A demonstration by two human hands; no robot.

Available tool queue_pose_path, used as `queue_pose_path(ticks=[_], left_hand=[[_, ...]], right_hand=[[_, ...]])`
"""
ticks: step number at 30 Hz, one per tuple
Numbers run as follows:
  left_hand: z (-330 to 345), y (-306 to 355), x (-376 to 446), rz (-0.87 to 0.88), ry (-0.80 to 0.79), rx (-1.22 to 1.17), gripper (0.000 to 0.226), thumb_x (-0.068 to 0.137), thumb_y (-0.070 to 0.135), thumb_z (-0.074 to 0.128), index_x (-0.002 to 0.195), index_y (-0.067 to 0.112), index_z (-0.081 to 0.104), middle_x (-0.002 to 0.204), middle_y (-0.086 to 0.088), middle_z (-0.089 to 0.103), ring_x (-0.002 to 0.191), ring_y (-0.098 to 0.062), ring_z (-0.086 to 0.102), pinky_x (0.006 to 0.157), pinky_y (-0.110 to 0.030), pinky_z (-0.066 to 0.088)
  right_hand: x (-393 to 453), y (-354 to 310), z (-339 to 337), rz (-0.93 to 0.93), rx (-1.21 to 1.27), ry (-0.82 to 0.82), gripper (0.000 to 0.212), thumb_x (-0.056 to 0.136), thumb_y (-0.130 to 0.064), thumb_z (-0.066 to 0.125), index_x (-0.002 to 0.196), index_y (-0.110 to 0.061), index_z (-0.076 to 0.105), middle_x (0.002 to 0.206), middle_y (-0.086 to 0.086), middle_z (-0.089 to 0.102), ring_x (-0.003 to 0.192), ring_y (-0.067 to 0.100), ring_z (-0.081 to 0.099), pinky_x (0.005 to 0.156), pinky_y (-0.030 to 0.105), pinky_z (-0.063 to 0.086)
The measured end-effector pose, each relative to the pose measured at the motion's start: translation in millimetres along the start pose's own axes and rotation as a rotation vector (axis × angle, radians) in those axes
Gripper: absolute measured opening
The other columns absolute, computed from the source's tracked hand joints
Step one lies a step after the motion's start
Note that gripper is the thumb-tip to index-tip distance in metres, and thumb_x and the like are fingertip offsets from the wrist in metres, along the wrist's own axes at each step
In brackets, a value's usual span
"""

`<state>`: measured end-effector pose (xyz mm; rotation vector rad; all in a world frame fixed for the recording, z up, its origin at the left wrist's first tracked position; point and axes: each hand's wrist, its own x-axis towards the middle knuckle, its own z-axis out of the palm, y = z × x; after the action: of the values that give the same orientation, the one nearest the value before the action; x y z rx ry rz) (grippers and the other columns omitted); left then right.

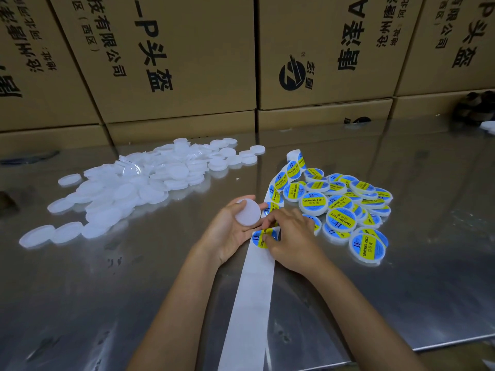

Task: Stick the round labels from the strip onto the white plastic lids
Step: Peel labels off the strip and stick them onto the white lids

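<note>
My left hand point(230, 231) holds a plain white plastic lid point(247, 212) in its curled fingers, flat face up. My right hand point(290, 238) pinches a round blue-and-yellow label point(261, 238) at the edge of the white backing strip point(251, 303). The strip runs from the table's near edge up past both hands to a curl point(293, 163) still carrying labels. A heap of unlabelled white lids point(139, 183) lies at the left. A pile of labelled lids point(345, 207) lies at the right.
The work surface is a shiny metal table point(401, 290). Stacked brown cardboard boxes point(187, 62) with black print form a wall along its far edge. A dark object point(474, 105) sits at the far right.
</note>
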<state>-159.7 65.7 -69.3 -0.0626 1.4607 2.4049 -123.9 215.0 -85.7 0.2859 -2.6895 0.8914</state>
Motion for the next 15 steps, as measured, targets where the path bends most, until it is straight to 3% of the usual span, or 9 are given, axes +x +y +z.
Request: queue_pose_path(ticks=[3,7,12,15], left_hand=[[0.9,-1.1,-0.1,0.016,-0.006,0.055,0.024,0.107,0.015,0.038,0.118,0.009,0.059,0.12,-0.026,0.068,0.091,-0.031,0.072,0.09,-0.042,0.057],[0.4,-3.5,0.0,0.05,-0.005,0.137,0.025,0.106,0.015,0.04,0.119,0.01,0.061,0.098,-0.017,0.075,0.082,-0.025,0.074,0.075,-0.034,0.063],[4.5,-4.1,0.3,0.078,0.012,0.179,0.024,0.107,0.015,0.04,0.115,0.012,0.062,0.104,-0.021,0.073,0.087,-0.031,0.073,0.085,-0.041,0.059],[3.0,-5.2,2.0,0.098,0.015,0.221,0.024,0.107,0.014,0.04,0.115,0.013,0.062,0.09,-0.012,0.077,0.079,-0.024,0.075,0.074,-0.034,0.063]], right_hand=[[0.0,1.2,0.2,-0.009,0.001,-0.001,0.014,0.085,-0.016,0.064,0.091,-0.027,0.057,0.094,-0.02,0.048,0.111,0.01,0.04,0.081,0.026,0.016],[-0.9,0.2,1.1,-0.013,0.034,0.012,0.018,0.083,-0.013,0.062,0.093,-0.026,0.056,0.104,-0.017,0.056,0.112,0.01,0.042,0.084,0.025,0.015],[-1.6,6.1,-0.9,-0.048,-0.221,0.114,0.021,0.084,-0.038,0.061,0.101,-0.028,0.06,0.105,-0.013,0.055,0.113,0.01,0.041,0.097,0.03,0.014],[-1.3,6.0,-2.7,-0.089,-0.232,0.119,0.021,0.085,-0.037,0.062,0.104,-0.028,0.066,0.104,-0.012,0.056,0.115,0.013,0.043,0.096,0.03,0.015]])
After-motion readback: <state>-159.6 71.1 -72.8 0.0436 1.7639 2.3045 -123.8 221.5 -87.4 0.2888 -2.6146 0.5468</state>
